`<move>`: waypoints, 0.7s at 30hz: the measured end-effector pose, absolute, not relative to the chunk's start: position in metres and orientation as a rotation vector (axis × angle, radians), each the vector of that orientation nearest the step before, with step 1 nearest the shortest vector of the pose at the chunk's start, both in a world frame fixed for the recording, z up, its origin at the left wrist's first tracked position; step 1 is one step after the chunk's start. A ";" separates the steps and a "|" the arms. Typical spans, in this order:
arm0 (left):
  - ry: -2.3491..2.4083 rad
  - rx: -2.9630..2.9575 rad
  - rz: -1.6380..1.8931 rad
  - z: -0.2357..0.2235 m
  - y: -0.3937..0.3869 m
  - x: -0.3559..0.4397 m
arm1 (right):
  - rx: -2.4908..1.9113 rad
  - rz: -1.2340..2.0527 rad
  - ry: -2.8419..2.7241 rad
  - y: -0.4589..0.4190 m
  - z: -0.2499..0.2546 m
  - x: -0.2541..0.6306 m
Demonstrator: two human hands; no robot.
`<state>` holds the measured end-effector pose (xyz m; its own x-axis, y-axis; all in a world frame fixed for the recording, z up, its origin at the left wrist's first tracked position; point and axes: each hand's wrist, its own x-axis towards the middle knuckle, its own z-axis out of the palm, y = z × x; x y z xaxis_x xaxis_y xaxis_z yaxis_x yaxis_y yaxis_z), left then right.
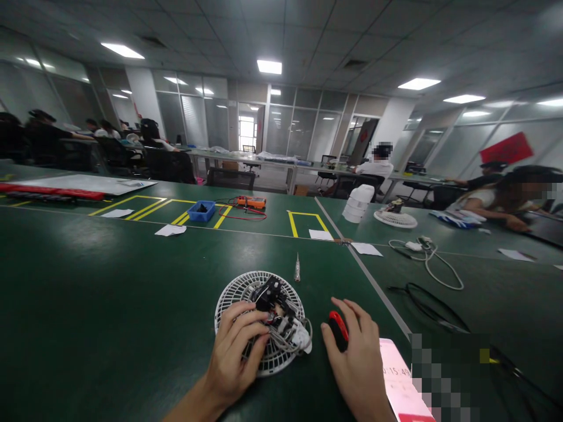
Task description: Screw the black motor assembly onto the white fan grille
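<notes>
A round white fan grille point(229, 293) lies on the green table in front of me. On it sits a black fan motor assembly point(269, 293) with grey wires and a white plastic part point(301, 339). My left hand point(240, 343) reaches over the grille's left side, its fingers and thumb curled in against the motor and wires. To the right, my right hand point(358, 346) is spread over a rounded red-and-black object point(338, 331) showing between thumb and forefinger; its kind is unclear. A small clear-handled screwdriver point(298, 269) lies beyond the grille.
A lit phone point(402, 381) lies beside my right wrist. Farther off are a blue bin point(201, 211), an orange multimeter point(251, 202), a white cylinder point(358, 203) and another grille point(396, 219). Cables point(433, 308) lie at right. Several people sit at tables around.
</notes>
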<state>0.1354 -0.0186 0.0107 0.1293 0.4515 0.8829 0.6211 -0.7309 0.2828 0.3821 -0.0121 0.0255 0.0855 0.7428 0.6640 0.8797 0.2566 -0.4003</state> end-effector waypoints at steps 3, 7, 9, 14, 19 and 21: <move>-1.090 -2.227 -1.675 0.011 -0.019 0.135 | -1.535 -0.249 -1.819 -0.004 0.010 0.395; -1.072 -2.222 -1.696 0.012 -0.019 0.135 | -1.576 -0.283 -1.808 -0.001 -0.003 0.407; -1.060 -2.229 -1.709 0.012 -0.019 0.135 | -1.595 -0.271 -1.796 -0.002 -0.004 0.409; -1.068 -2.224 -1.755 0.007 -0.021 0.135 | -1.555 0.037 -1.664 -0.005 0.010 0.405; -1.045 -2.218 -1.810 0.003 -0.019 0.135 | -1.442 0.854 -1.164 -0.010 0.040 0.389; -1.032 -2.214 -1.822 0.002 -0.018 0.135 | -1.321 1.096 -1.041 -0.013 0.051 0.384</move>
<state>0.1348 -0.0183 0.0023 0.0578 0.4348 0.8987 0.5470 -0.7668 0.3358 0.3843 -0.0130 0.0509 0.1927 0.9804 -0.0415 -0.0090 -0.0406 -0.9991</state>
